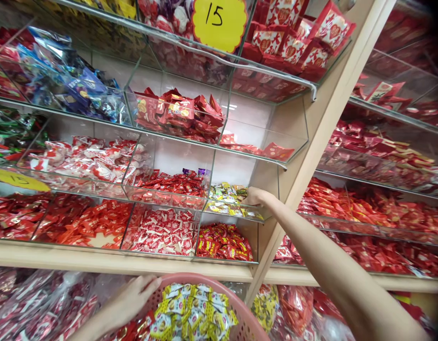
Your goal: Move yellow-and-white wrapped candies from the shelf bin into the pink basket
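Note:
My right hand [259, 195] reaches over the clear front of a shelf compartment, among small yellow-and-white wrapped candies [224, 195]. Its fingers bend down into the wrappers and their tips are hidden, so I cannot tell whether they are closed on any. Below, my left hand [135, 294] is at the left rim of a pink perforated plastic basket [245, 315], with its fingers closed over the edge. A heap of yellow-and-white wrapped candies [194, 310] fills the basket's middle, with red packets [139, 327] at its left side.
Clear acrylic bins hold red candies [176, 182], red-and-white candies [165, 232] and blue packets [87, 90]. A wooden upright [300, 175] stands beside my right forearm. A yellow price tag [219, 21] hangs above. Bagged candies [37, 303] lie under the wooden ledge [108, 258].

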`<action>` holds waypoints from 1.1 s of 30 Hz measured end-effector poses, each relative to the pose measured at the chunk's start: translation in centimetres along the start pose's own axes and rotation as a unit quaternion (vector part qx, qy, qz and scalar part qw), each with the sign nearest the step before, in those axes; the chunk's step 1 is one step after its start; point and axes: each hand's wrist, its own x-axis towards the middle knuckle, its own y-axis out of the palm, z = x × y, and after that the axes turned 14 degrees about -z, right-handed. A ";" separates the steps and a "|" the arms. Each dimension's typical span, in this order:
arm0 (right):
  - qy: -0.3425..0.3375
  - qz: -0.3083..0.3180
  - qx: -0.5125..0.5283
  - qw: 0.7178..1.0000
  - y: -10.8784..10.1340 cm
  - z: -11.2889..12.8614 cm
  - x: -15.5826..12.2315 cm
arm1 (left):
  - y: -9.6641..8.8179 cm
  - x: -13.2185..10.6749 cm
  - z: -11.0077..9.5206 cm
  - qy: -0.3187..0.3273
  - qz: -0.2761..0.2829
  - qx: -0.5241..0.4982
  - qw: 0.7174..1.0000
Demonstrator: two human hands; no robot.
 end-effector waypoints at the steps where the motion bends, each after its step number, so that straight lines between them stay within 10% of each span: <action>1: 0.007 0.018 -0.012 1.000 -0.4 0.0 -0.1 | 0.0 0.0 0.0 -0.003 -0.003 0.001 1.000; 16: 0.000 0.062 -0.062 0.996 -2.5 0.6 -1.0 | 0.0 0.1 0.2 0.000 -0.003 0.016 1.000; 26: 0.070 -0.219 0.005 0.973 -1.0 -0.3 2.0 | 0.0 0.0 0.3 0.010 0.008 -0.010 1.000; 33: -0.144 -0.166 0.041 0.975 0.6 -2.1 1.8 | -0.1 -0.1 0.3 0.005 0.007 0.009 1.000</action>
